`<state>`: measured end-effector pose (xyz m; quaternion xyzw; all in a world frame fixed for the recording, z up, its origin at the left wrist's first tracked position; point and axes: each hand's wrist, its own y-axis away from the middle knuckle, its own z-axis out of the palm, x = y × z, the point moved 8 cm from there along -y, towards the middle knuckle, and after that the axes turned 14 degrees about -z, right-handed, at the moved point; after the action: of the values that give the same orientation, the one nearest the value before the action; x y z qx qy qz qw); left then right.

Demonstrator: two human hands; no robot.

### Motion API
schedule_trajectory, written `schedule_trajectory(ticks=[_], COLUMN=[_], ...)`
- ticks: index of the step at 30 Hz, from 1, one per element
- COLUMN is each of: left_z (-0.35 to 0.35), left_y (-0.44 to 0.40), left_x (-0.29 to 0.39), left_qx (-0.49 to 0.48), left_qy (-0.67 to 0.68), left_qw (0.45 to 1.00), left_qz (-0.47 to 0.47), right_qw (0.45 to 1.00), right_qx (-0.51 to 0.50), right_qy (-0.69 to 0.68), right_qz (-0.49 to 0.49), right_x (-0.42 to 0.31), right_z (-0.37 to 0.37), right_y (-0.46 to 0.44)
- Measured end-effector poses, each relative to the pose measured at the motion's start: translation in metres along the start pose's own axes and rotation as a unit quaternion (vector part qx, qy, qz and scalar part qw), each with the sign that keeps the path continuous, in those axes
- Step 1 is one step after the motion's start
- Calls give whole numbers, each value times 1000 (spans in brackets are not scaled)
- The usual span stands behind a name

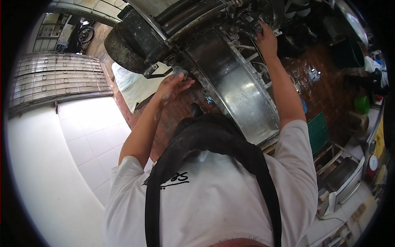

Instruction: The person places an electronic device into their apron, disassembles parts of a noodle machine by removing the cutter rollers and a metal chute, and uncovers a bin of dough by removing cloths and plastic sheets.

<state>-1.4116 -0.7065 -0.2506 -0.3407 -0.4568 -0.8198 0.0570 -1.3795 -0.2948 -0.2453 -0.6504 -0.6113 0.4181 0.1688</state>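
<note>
A dark machine with rollers spans the top of the view, with a shiny metal tray sloping down from it toward my body. My left hand is at a round metal knob on the machine's left side, thumb on the knob and the other fingers stretched out. On the right side, my right hand has its fingers bent around a small knob. That knob is partly hidden by the fingers.
A barred gate and a motorcycle are at the left. White tiles lie below the gate. To the right are a green crate, a green container and a dial scale.
</note>
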Motion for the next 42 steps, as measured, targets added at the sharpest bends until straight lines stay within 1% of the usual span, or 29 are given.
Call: schedule_trajectory(ticks=[5, 7, 8, 10, 11, 13, 14, 15, 16, 17, 18, 19, 20, 21, 22, 23, 25, 27, 30, 34, 37, 40, 42], left_z=[-1, -12, -17, -17, -15, 6, 17, 31, 51, 62, 74, 79, 78, 75, 70, 59, 31, 31, 35, 28, 26, 36, 41], left_y=[-2, 2, 9, 43, 56, 73, 85, 87, 88, 77, 63, 25, -14, -54, -89, -111, -148, -155, -148, -148, -142, -130, -130], left_x=[-2, -13, -16, -11, 3, 58, 82, 127, 169, 204, 240, 261, 271, 270, 263, 259, 260, 265, 274, 273, 275, 274, 270], left_qx=[-25, 30, 56, 45, 40, -4, -25, -10, -6, 76, 155, 225, 292, 276, 251, 260, 279, 262, 274, 288, 302, 285, 263], left_qy=[8, -2, -7, -195, -291, -327, -341, -321, -310, -388, -457, -550, -627, -723, -806, -795, -775, -786, -784, -776, -756, -759, -750], left_qw=[999, 998, 995, 967, 939, 940, 937, 945, 928, 875, 803, 702, 585, 538, 478, 492, 517, 515, 517, 533, 544, 541, 550], left_qz=[19, -52, -88, -155, -178, -98, -63, 60, 206, 279, 351, 393, 423, 334, 242, 239, 234, 220, 208, 176, 201, 221, 258], right_qw=[999, 998, 994, 980, 984, 985, 990, 993, 994, 993, 983, 976, 963, 955, 924, 909, 898, 880, 887, 891, 889, 884, 882], right_qx=[-30, -54, -73, -102, -57, 28, 49, 68, 86, 101, 116, 84, 47, -95, -236, -385, -409, -456, -444, -450, -452, -453, -453], right_qy=[12, 27, 15, -2, -5, -13, -19, -25, -31, -57, -79, -82, -86, -19, 51, 80, 99, 83, 89, 42, 54, 84, 88], right_qz=[19, 23, 74, 170, 170, 168, 128, 89, 51, -32, -117, -185, -251, -279, -297, -139, -130, -106, -95, -45, -50, -75, -94], right_x=[-5, -12, -11, -9, -10, -13, -32, -65, -98, -130, -157, -175, -191, -195, -197, -185, -175, -176, -170, -175, -178, -182, -182], right_z=[-5, -10, -14, -31, -43, -56, -63, -67, -67, -56, -39, -11, 19, 71, 116, 148, 182, 187, 189, 188, 183, 180, 178], right_y=[-3, -5, 2, 10, 9, 15, -5, -37, -64, -92, -121, -147, -168, -180, -184, -182, -176, -175, -177, -173, -178, -179, -178])
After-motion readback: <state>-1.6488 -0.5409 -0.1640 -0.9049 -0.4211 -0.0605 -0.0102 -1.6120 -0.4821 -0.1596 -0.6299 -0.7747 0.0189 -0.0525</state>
